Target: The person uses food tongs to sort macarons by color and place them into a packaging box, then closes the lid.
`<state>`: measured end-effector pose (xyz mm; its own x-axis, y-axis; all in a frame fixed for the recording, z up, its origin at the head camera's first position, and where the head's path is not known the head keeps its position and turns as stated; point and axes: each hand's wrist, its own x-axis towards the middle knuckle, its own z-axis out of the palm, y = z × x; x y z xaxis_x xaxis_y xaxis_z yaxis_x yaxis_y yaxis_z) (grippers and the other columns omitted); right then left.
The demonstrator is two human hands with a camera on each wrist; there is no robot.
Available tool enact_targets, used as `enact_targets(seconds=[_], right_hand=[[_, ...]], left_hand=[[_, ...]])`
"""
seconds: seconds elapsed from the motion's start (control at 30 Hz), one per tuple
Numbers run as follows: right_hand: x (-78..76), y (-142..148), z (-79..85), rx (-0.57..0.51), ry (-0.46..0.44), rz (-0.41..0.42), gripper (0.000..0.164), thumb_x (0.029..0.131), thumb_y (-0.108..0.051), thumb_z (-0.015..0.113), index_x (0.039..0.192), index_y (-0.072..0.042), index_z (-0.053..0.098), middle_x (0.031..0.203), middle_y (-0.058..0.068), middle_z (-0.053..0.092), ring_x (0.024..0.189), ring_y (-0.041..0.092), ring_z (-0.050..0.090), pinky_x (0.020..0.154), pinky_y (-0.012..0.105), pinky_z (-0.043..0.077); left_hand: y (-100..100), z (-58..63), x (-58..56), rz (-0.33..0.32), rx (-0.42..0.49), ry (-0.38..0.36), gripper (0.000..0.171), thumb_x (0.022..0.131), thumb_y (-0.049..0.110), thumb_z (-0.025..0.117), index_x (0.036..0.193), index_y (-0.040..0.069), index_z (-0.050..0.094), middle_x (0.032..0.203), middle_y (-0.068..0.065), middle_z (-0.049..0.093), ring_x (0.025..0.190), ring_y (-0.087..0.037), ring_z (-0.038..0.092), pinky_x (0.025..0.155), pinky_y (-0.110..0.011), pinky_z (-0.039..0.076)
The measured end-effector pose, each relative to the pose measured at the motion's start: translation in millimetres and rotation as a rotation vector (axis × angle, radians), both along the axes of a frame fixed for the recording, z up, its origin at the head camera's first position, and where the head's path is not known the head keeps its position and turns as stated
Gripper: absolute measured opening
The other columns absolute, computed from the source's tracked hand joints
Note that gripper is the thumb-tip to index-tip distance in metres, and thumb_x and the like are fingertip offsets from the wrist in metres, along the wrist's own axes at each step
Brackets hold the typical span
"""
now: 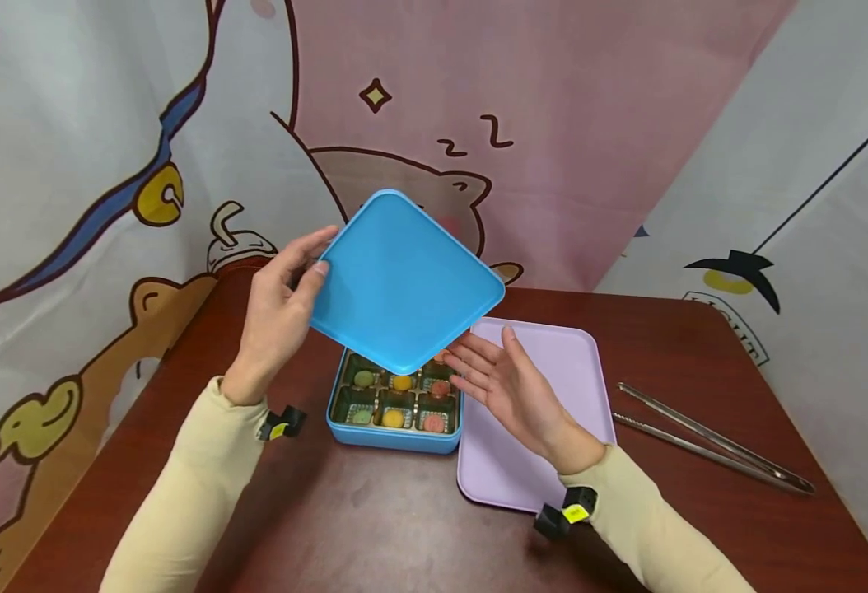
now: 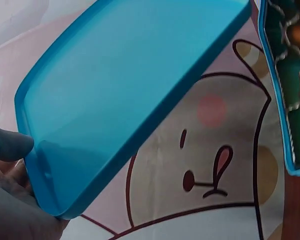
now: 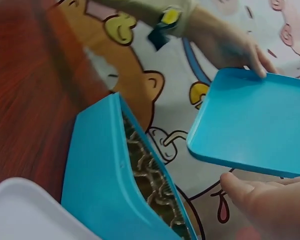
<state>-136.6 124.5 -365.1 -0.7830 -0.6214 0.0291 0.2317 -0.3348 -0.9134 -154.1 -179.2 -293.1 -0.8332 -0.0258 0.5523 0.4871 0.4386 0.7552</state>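
Tilted in the air above the box is a flat, square blue lid (image 1: 408, 284) with a raised rim. My left hand (image 1: 274, 317) pinches its left edge, thumb on the inner face and fingers behind. Below the lid's lower right edge, my right hand (image 1: 519, 399) has its palm up and fingers extended, fingertips close to that edge. The blue box (image 1: 397, 439) stands uncovered on the table, its far part hidden behind the lid. Inside, a compartmented insert (image 1: 415, 412) holds small round green, yellow and pinkish-red pieces, such as a yellow piece (image 1: 393, 418).
A lilac tray (image 1: 501, 469) lies right of the box, partly under my right hand. Metal tongs (image 1: 716, 445) rest farther right on the dark red-brown table (image 1: 375, 519). A cartoon-printed cloth (image 1: 553, 123) hangs behind the table and along both sides.
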Motion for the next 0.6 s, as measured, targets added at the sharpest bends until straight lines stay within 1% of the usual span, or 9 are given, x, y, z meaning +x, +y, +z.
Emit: enact_targets(seconds=[0.1, 0.2, 0.27, 0.33, 0.37, 0.43, 0.5, 0.57, 0.6], right_hand=[[-1.1, 2, 5.0, -0.079, -0.074, 0.014, 0.085, 0.109, -0.060, 0.015, 0.164, 0.004, 0.004, 0.170, 0.022, 0.013, 0.156, 0.037, 0.018, 0.122, 0.043, 0.026], [-0.8, 4, 11.0, -0.118, -0.102, 0.018, 0.088, 0.108, -0.063, 0.015, 0.164, 0.003, 0.000, 0.171, 0.021, 0.011, 0.157, 0.037, 0.017, 0.123, 0.043, 0.025], [-0.2, 5, 15.3, -0.122, -0.091, 0.016, 0.089, 0.107, -0.065, 0.015, 0.164, 0.001, -0.001, 0.171, 0.020, 0.010, 0.157, 0.037, 0.017, 0.123, 0.042, 0.025], [0.5, 6, 19.4, -0.124, -0.071, 0.020, 0.090, 0.106, -0.066, 0.013, 0.165, 0.000, -0.002, 0.172, 0.019, 0.008, 0.157, 0.036, 0.015, 0.123, 0.042, 0.024], [0.5, 6, 20.8, -0.125, -0.059, 0.023, 0.090, 0.106, -0.066, 0.013, 0.165, 0.000, -0.003, 0.172, 0.019, 0.008, 0.158, 0.036, 0.014, 0.123, 0.043, 0.023], [0.8, 6, 22.6, -0.115, -0.030, 0.019, 0.090, 0.105, -0.067, 0.011, 0.165, 0.000, -0.003, 0.172, 0.018, 0.007, 0.158, 0.036, 0.013, 0.124, 0.043, 0.020], [0.7, 6, 22.5, -0.097, 0.002, 0.003, 0.089, 0.105, -0.067, 0.009, 0.165, -0.001, -0.004, 0.172, 0.017, 0.007, 0.158, 0.034, 0.012, 0.125, 0.045, 0.017], [-0.9, 7, 20.0, -0.074, 0.039, -0.018, 0.088, 0.105, -0.066, 0.007, 0.165, -0.002, -0.004, 0.173, 0.016, 0.006, 0.159, 0.033, 0.011, 0.125, 0.046, 0.015], [-1.7, 7, 18.5, -0.062, 0.057, -0.034, 0.088, 0.105, -0.066, 0.006, 0.165, -0.003, -0.004, 0.173, 0.015, 0.006, 0.159, 0.032, 0.011, 0.126, 0.046, 0.014]], left_hand=[[3, -5.4, 0.8, -0.026, 0.027, 0.018, 0.042, 0.107, 0.002, 0.053, 0.148, 0.011, 0.059, 0.137, -0.010, 0.066, 0.118, -0.022, 0.064, 0.094, -0.028, 0.051], [5, -11.4, -0.2, -0.048, 0.057, 0.062, 0.042, 0.106, 0.000, 0.053, 0.147, 0.009, 0.060, 0.141, -0.009, 0.064, 0.122, -0.021, 0.063, 0.098, -0.027, 0.050], [7, -16.2, -1.8, -0.054, 0.073, 0.104, 0.042, 0.106, -0.001, 0.053, 0.146, 0.008, 0.060, 0.144, -0.008, 0.062, 0.125, -0.022, 0.062, 0.102, -0.032, 0.050], [9, -21.0, -3.6, -0.053, 0.079, 0.146, 0.042, 0.106, -0.002, 0.052, 0.147, 0.007, 0.059, 0.147, -0.009, 0.060, 0.130, -0.024, 0.060, 0.107, -0.040, 0.049], [10, -23.3, -4.4, -0.051, 0.075, 0.163, 0.043, 0.106, -0.001, 0.052, 0.148, 0.007, 0.058, 0.147, -0.009, 0.059, 0.132, -0.024, 0.059, 0.107, -0.044, 0.049], [12, -28.4, -5.3, -0.042, 0.043, 0.187, 0.047, 0.105, 0.000, 0.054, 0.151, 0.008, 0.055, 0.149, -0.010, 0.057, 0.133, -0.026, 0.057, 0.106, -0.050, 0.049], [14, -32.8, -5.1, -0.038, -0.005, 0.193, 0.051, 0.105, 0.002, 0.056, 0.155, 0.010, 0.050, 0.152, -0.010, 0.055, 0.134, -0.026, 0.056, 0.095, -0.051, 0.056], [15, -36.3, -3.3, -0.041, -0.061, 0.174, 0.057, 0.104, 0.006, 0.058, 0.159, 0.013, 0.044, 0.157, -0.008, 0.049, 0.138, -0.026, 0.053, 0.093, -0.052, 0.056], [15, -37.6, -2.1, -0.044, -0.087, 0.159, 0.059, 0.104, 0.008, 0.058, 0.160, 0.014, 0.041, 0.159, -0.008, 0.046, 0.140, -0.025, 0.050, 0.095, -0.052, 0.055]])
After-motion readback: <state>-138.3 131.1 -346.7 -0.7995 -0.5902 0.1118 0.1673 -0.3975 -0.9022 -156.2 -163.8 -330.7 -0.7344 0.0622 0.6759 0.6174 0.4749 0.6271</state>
